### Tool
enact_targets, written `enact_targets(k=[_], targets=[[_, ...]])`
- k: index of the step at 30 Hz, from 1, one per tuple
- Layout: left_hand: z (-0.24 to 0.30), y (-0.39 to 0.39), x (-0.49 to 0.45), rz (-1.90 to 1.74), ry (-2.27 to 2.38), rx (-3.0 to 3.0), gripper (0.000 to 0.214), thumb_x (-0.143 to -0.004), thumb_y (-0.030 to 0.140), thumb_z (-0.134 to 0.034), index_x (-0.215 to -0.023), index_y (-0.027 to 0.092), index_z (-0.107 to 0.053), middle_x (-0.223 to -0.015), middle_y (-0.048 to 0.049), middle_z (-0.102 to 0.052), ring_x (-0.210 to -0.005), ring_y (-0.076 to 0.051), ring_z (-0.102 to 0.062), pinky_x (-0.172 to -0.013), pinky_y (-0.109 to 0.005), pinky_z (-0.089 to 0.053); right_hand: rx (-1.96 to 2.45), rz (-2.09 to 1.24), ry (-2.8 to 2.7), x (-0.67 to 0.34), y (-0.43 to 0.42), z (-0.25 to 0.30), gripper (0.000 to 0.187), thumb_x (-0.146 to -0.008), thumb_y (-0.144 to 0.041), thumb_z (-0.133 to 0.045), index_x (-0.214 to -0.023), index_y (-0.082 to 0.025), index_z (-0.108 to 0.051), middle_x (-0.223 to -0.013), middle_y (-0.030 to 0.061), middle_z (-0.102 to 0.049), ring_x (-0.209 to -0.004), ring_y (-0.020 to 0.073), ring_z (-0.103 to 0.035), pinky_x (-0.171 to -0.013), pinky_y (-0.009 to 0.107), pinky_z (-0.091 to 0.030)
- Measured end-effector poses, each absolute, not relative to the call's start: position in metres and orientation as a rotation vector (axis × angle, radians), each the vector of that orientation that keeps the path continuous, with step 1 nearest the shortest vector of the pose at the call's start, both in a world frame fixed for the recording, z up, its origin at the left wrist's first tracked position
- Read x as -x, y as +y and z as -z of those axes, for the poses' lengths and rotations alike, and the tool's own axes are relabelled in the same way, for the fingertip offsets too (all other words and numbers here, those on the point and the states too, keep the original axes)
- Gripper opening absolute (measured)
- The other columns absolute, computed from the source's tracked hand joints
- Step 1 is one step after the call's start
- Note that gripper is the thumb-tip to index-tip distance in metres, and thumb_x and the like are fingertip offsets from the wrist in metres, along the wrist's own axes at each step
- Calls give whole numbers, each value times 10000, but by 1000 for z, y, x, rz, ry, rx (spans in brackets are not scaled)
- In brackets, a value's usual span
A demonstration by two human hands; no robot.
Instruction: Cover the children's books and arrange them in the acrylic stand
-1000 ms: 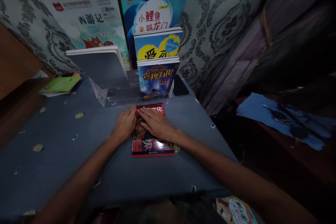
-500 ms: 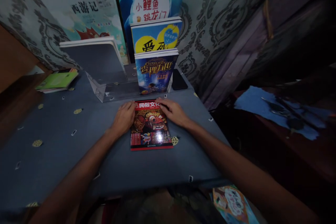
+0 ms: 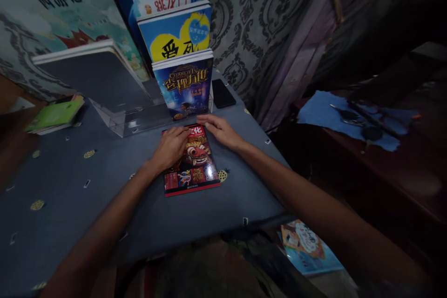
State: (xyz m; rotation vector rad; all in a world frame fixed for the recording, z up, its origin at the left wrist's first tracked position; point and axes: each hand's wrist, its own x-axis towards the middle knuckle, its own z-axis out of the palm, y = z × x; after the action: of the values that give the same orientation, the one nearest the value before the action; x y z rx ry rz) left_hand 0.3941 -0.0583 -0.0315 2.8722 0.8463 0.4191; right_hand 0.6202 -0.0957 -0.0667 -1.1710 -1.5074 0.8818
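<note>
A red book lies flat on the table, its picture cover facing up, close to the clear stand. The left hand rests on the upper left part of the red book, palm down, fingers stretched out side by side over part of the title. The right hand is at the top right corner of the red book, its fingers straight and close together, the hand unclenched; whether its fingertips press on the book's edge, I cannot tell.

Just beyond the red book, a dark blue book stands upright in the stand, with a yellow and blue book behind it. Beyond the red book and to its left, a grey book leans back in the same stand. A black phone lies beyond the red book, to its right. Well to the left of the red book and farther back is a green book. Well to its right, a blue cloth bears dark things too dim to make out.
</note>
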Motion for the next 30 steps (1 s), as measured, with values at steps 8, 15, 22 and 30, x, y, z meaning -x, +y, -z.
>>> enact_targets(k=[8, 15, 22, 30], targets=[[34, -62, -413, -332, 680, -2889, 418, -1044, 281, -409, -1408, 176, -585, -1499, -129, -572, -1389, -288, -492, -1161, -513, -324, 1170, -770, -1626, -619, -94, 69, 389, -985, -239, -454, -1327, -212, -638, -1288, 76, -725, -1232, 229, -651, -1122, 477, -470], [21, -89, -401, -201, 516, -2808, 411, -1036, 404, -471, -1367, 221, -631, -1502, -106, -570, -1437, -294, -450, -1191, -531, -301, 1206, -666, -1721, -618, -97, 69, 446, -930, -137, -432, -1314, -200, -650, -1319, 66, -704, -1242, 226, -635, -1122, 447, -469], [13, -139, -380, -26, 370, -2936, 653, -991, 581, -501, -1516, 196, -464, -1606, -147, -436, -1541, -332, -289, -1253, -607, -152, 1215, -618, -1738, -617, -98, 71, 453, -920, -122, -439, -1308, -213, -654, -1314, 58, -708, -1241, 231, -635, -1121, 461, -467], [21, -147, -385, -44, 496, -3068, 594, -1052, 548, -329, -1536, 214, -420, -1607, -131, -439, -1548, -302, -289, -1261, -603, -174, 1231, -577, -1745, -616, -102, 69, 432, -929, -149, -461, -1305, -223, -661, -1317, 60, -710, -1231, 220, -649, -1096, 450, -493]])
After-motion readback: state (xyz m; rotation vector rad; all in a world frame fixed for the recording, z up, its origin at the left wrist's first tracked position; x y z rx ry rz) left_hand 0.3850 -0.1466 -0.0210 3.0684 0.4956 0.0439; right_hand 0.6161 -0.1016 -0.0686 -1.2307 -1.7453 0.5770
